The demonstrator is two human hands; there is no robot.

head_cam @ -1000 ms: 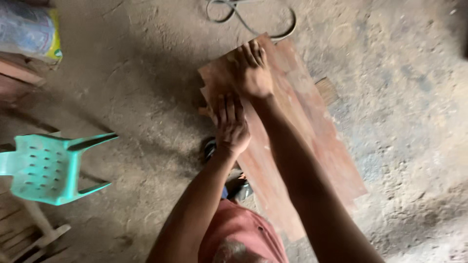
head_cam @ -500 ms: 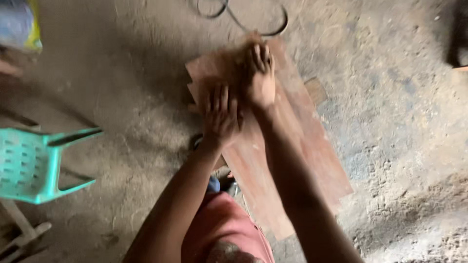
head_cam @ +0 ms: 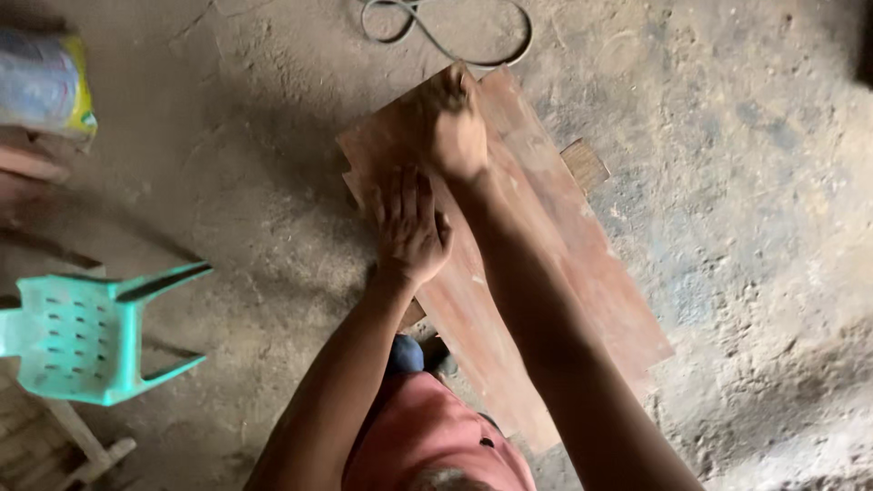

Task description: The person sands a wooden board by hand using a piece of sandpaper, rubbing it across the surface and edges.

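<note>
Two bare hands rest on a reddish-brown wooden board (head_cam: 546, 264), seen from above by the head camera. At the far left edge a pale sack with a yellow end (head_cam: 41, 86) lies on the ground, and below it a mint-green plastic chair (head_cam: 86, 336) lies tipped on its side, its legs pointing right. Rough wooden slats (head_cam: 64, 445) show in the lower left corner beneath the chair.

Moving right, the left hand (head_cam: 409, 227) lies flat on the board near its left edge, palm down, fingers stretched out and only slightly spread, pointing away from the person. It grips nothing; it presses on the surface. Just beyond it and touching at the fingertips, the right hand (head_cam: 455, 127) sits near the board's far corner with its fingers curled inward into a loose fist against the wood. Whether something is held inside that fist cannot be told from this view.

The board itself lies slanted across the dusty dirt floor (head_cam: 746, 182), running from the upper middle down toward the lower right, with the person's pink shirt (head_cam: 427, 441) below its near end. A small wooden block (head_cam: 584, 164) pokes out from under the board's right edge. Above the board, a grey cable (head_cam: 455, 32) loops on the ground.
</note>
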